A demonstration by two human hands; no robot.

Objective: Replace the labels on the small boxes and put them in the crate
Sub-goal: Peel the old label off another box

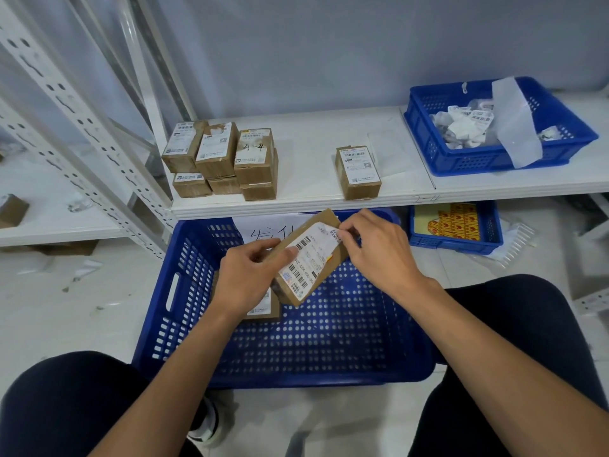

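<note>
Because the crate [329, 344] sits on the floor between the person's knees, we judge that finished boxes need only a short drop to reach it. One crated box [267, 304] already lies flat on its floor at the left, partly hidden under the left wrist.

Above the crate, the left hand [245, 278] grips the near end of the held box [324, 218], thumb laid on its label [306, 262]. The box is tilted with its labelled face toward the camera, which we take to be for reading and working the label. The right hand [372, 245] pinches the label's far corner, where the paper looks lifted from the cardboard. We cannot tell whether that corner is being peeled off or pressed down. Either way, we judge the relabelling step to be in hand and this box not yet ready for the crate.

Behind the crate, the shelf [313, 192] carries a stack [219, 159] of labelled boxes at the left and a lone box [358, 171] standing apart toward the middle, presumably waiting stock kept within reach. Farther right on the shelf, a bin [478, 159] holds crumpled labels and a strip of backing, placed, we infer, to take the waste. Below the shelf, a second bin [454, 244] holds yellow-and-red sheets whose purpose we cannot determine.
</note>
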